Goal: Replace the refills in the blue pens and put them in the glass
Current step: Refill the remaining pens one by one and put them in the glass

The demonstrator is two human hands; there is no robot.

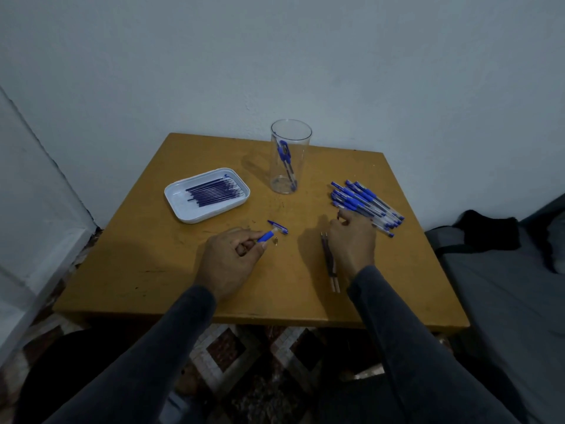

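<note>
My left hand [233, 254] grips a blue pen barrel [266, 236] by its grip end, near the table's middle. A blue pen cap [277, 227] and a small metal tip [276, 240] lie just beyond it. My right hand [352, 240] rests on the table with relaxed fingers, touching the near edge of a pile of blue pens [365, 205]. Two used refills [330, 261] lie just left of that hand. A clear glass [290, 156] at the back holds two blue pens. A white tray [206, 194] at the left holds several fresh refills [214, 192].
The small yellow-brown table [153, 270] stands against a pale wall. A grey cushioned seat [504, 286] with a dark bag sits to the right. Patterned floor tiles show below the table's front edge, and a white door frame is at the left.
</note>
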